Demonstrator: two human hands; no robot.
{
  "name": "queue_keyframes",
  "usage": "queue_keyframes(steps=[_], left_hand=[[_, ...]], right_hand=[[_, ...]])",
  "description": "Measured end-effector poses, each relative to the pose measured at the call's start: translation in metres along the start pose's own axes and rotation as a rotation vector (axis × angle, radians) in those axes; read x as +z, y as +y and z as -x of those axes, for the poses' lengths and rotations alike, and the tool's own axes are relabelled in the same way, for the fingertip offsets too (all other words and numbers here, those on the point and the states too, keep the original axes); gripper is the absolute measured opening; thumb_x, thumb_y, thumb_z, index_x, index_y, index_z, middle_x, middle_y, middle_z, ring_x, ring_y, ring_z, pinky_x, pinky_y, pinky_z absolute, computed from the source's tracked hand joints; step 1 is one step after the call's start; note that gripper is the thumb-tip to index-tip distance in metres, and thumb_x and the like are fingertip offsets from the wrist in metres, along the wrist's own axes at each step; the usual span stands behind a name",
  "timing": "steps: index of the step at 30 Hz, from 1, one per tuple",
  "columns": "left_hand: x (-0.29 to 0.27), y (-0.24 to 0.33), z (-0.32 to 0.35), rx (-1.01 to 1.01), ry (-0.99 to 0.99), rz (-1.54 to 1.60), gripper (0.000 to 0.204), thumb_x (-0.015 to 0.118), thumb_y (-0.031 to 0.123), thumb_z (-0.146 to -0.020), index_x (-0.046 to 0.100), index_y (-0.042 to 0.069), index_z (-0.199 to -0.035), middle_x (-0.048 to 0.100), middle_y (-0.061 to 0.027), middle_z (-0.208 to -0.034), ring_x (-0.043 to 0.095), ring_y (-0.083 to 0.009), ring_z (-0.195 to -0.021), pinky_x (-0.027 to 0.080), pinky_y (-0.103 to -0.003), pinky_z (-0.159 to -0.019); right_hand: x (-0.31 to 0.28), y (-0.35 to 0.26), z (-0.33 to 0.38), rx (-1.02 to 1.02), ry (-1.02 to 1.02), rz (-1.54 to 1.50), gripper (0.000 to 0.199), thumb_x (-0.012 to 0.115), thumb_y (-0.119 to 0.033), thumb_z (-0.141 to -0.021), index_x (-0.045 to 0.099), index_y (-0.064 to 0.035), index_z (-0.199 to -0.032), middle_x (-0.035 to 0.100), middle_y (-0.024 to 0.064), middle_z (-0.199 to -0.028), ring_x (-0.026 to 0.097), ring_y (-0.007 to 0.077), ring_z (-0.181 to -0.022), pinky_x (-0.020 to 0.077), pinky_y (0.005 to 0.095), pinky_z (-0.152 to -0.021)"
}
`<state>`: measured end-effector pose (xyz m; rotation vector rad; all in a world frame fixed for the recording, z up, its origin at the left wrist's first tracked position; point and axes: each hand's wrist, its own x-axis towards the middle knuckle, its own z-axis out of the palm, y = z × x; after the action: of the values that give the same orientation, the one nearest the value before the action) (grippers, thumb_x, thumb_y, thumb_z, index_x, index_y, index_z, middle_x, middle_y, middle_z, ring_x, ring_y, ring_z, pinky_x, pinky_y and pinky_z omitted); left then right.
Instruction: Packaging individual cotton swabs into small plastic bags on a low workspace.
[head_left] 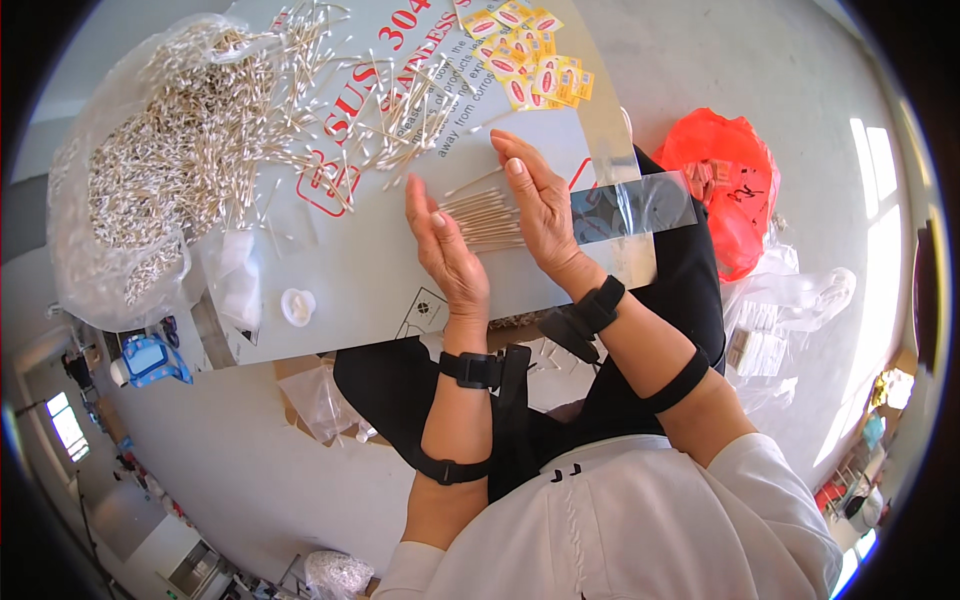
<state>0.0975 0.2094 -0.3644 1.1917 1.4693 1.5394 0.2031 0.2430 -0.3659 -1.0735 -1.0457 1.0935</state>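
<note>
A row of wooden-stick cotton swabs [484, 218] lies on the grey metal tabletop between my two hands. My left hand [450, 258] stands at the left ends of the sticks, palm inward and fingers stretched out. On the opposite ends is my right hand [543, 212], also with straight fingers and its palm toward the swabs. The hands flank the row without wrapping round it. Beside my right wrist, clear plastic sleeves [632, 208] stick out past the table's right edge. Many loose swabs [400, 120] are scattered beyond my fingers.
A big clear bag [75, 240] heaped with swabs takes up the table's left side. Yellow and red printed cards [530, 65] lie at the far right. A small white dish [297, 306] sits near the front edge. An open red bag [720, 180] stands off the table's right.
</note>
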Motion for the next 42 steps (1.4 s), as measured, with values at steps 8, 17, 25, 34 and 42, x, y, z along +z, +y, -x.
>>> queue_keyframes(steps=[8, 17, 25, 34, 42], left_hand=[[-0.022, -0.001, -0.036, 0.169, -0.194, -0.371, 0.036, 0.044, 0.024, -0.101, 0.054, 0.001, -0.127, 0.055, -0.0113, -0.127, 0.047, -0.0257, -0.121, 0.033, -0.038, -0.106], [-0.02, 0.0, -0.008, 0.002, -0.068, 0.106, 0.049, 0.038, 0.032, -0.103, 0.043, -0.002, -0.138, 0.045, -0.0161, -0.141, 0.038, -0.023, -0.134, 0.028, -0.038, -0.112], [-0.009, -0.002, -0.003, -0.085, -0.036, 0.33, 0.058, 0.038, 0.039, -0.102, 0.036, -0.006, -0.14, 0.037, -0.0175, -0.146, 0.033, -0.0262, -0.137, 0.023, -0.042, -0.116], [-0.021, 0.008, -0.002, 0.093, -0.173, -0.282, 0.061, 0.041, 0.04, -0.1, 0.032, -0.001, -0.145, 0.029, -0.017, -0.152, 0.026, -0.0294, -0.142, 0.018, -0.046, -0.116], [-0.023, 0.008, 0.014, 0.298, -0.575, -1.16, 0.074, 0.04, 0.054, -0.095, 0.026, 0.006, -0.149, 0.023, -0.0131, -0.156, 0.019, -0.0301, -0.145, 0.009, -0.051, -0.116]], right_hand=[[-0.012, -0.003, -0.011, 0.114, -0.119, -0.019, 0.038, 0.045, -0.024, -0.102, 0.054, 0.0032, -0.127, 0.058, 0.0115, -0.128, 0.052, 0.0161, -0.117, 0.0394, 0.0285, -0.103], [-0.012, -0.009, 0.021, 0.072, -0.029, 0.038, 0.037, 0.045, -0.023, -0.102, 0.054, 0.0023, -0.127, 0.055, 0.0137, -0.131, 0.05, 0.0206, -0.121, 0.0374, 0.0304, -0.104], [0.001, -0.003, 0.02, 0.01, -0.043, 0.0, 0.035, 0.045, -0.021, -0.101, 0.053, 0.0022, -0.127, 0.049, 0.0169, -0.138, 0.046, 0.0258, -0.127, 0.0348, 0.0324, -0.106], [-0.012, -0.007, 0.006, -0.001, 0.035, 0.06, 0.029, 0.054, -0.015, -0.097, 0.056, 0.0025, -0.121, 0.056, 0.0161, -0.128, 0.054, 0.0253, -0.117, 0.0418, 0.0318, -0.099], [-0.024, -0.005, -0.066, -0.455, -0.082, 0.84, 0.026, 0.064, 0.0, -0.072, 0.066, -0.0032, -0.098, 0.059, 0.0119, -0.102, 0.055, 0.0304, -0.1, 0.0475, 0.0393, -0.087]])
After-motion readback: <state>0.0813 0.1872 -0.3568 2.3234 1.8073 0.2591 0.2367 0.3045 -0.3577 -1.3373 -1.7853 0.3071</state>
